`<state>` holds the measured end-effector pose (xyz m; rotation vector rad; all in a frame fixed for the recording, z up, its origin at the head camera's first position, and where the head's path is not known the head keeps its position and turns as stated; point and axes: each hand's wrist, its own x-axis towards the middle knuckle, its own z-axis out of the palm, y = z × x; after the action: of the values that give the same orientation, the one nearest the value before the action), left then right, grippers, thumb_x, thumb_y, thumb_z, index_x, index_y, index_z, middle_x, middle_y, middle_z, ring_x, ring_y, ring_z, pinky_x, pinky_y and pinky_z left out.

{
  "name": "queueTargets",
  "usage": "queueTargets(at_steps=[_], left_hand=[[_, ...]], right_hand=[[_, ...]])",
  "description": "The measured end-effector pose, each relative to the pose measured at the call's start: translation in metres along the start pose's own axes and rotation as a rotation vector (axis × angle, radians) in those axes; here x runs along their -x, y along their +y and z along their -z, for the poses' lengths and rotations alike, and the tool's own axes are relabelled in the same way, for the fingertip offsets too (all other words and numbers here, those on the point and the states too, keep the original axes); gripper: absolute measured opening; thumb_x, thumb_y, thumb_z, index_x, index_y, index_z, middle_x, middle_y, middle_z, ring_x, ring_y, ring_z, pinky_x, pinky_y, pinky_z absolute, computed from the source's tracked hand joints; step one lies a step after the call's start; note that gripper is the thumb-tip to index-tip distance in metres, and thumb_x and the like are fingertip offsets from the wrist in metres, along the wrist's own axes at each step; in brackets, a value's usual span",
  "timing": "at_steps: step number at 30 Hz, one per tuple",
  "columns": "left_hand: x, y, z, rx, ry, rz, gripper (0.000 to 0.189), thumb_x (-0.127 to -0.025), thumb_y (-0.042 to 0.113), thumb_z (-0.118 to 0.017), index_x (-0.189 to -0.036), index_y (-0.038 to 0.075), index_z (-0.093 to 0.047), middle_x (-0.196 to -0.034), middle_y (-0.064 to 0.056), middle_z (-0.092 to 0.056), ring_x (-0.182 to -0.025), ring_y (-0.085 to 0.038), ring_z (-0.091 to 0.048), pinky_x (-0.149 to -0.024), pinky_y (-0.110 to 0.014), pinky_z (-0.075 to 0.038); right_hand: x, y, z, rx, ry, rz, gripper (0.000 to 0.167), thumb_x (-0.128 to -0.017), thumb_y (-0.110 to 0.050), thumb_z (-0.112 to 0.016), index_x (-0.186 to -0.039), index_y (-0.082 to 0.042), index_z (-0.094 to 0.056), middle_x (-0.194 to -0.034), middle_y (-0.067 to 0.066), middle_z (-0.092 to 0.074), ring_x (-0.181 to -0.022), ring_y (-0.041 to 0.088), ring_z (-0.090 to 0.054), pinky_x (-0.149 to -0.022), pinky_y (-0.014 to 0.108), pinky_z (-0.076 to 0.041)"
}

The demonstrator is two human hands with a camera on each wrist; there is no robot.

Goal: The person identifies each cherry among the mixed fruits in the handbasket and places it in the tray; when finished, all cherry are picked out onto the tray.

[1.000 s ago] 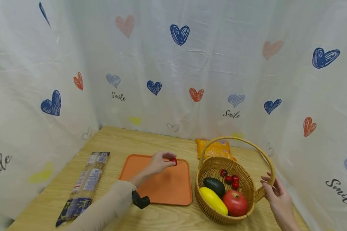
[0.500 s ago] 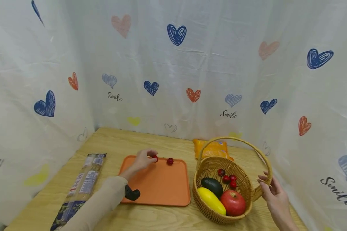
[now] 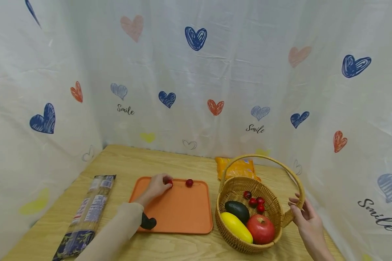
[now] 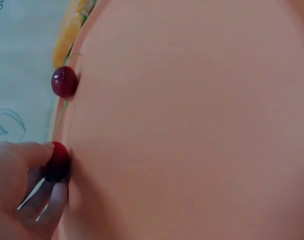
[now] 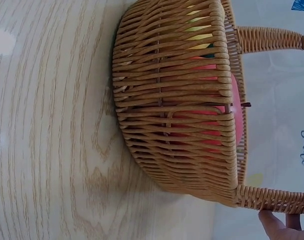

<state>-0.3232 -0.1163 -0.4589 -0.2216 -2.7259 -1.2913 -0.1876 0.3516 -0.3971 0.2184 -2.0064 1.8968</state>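
Diffuse light fills the wide, edge-stretched head view. From the right wrist, white glare spots the wood-grain tabletop (image 5: 52,125) beside the wicker basket (image 5: 176,100); from the left wrist, the orange tray (image 4: 191,110) left of it looks dim, soft-shadowed.

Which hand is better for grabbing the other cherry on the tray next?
Probably left, once free: the left hand pinches one cherry at the far edge of the orange tray, close to the other cherry. The right hand is farther away, holding the basket handle.
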Motion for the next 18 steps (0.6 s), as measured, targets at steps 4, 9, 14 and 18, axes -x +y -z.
queueTargets(at_steps=[4, 9, 14, 18], left_hand=[[0.002, -0.002, -0.001, 0.007, 0.003, -0.007, 0.029, -0.085, 0.001, -0.069, -0.113, -0.001, -0.064, -0.105, -0.011, -0.064, -0.097, -0.028, -0.059, -0.083, -0.042, -0.049], [0.004, 0.008, 0.004, 0.022, 0.010, -0.025, 0.033, -0.086, 0.004, -0.068, -0.119, 0.002, -0.063, -0.117, -0.014, -0.061, -0.107, -0.031, -0.057, -0.085, -0.044, -0.049], [0.007, 0.039, 0.006, 0.104, 0.042, -0.120, 0.030, -0.086, 0.004, -0.069, -0.115, 0.007, -0.065, -0.113, -0.012, -0.063, -0.101, -0.031, -0.060, -0.076, -0.037, -0.053], [0.015, 0.069, -0.003, 0.210, -0.024, -0.215, 0.025, -0.087, 0.006, -0.068, -0.112, 0.006, -0.066, -0.105, -0.008, -0.065, -0.097, -0.026, -0.062, -0.076, -0.031, -0.053]], right_hand=[[0.001, 0.001, 0.000, -0.003, -0.007, 0.004, 0.039, -0.097, -0.003, -0.050, -0.135, -0.014, -0.045, -0.112, -0.013, -0.059, -0.104, -0.003, -0.056, -0.074, 0.016, -0.050], [0.002, 0.001, 0.001, -0.002, -0.001, -0.007, 0.039, -0.097, -0.004, -0.050, -0.135, -0.016, -0.045, -0.112, -0.014, -0.059, -0.104, -0.004, -0.055, -0.074, 0.015, -0.050], [0.001, 0.000, 0.002, 0.006, 0.003, -0.010, 0.040, -0.097, -0.004, -0.050, -0.135, -0.017, -0.045, -0.112, -0.015, -0.059, -0.104, -0.004, -0.055, -0.074, 0.015, -0.050], [0.000, 0.000, 0.000, 0.018, 0.005, -0.018, 0.041, -0.097, -0.005, -0.051, -0.136, -0.016, -0.044, -0.113, -0.014, -0.058, -0.104, -0.004, -0.055, -0.074, 0.015, -0.050]])
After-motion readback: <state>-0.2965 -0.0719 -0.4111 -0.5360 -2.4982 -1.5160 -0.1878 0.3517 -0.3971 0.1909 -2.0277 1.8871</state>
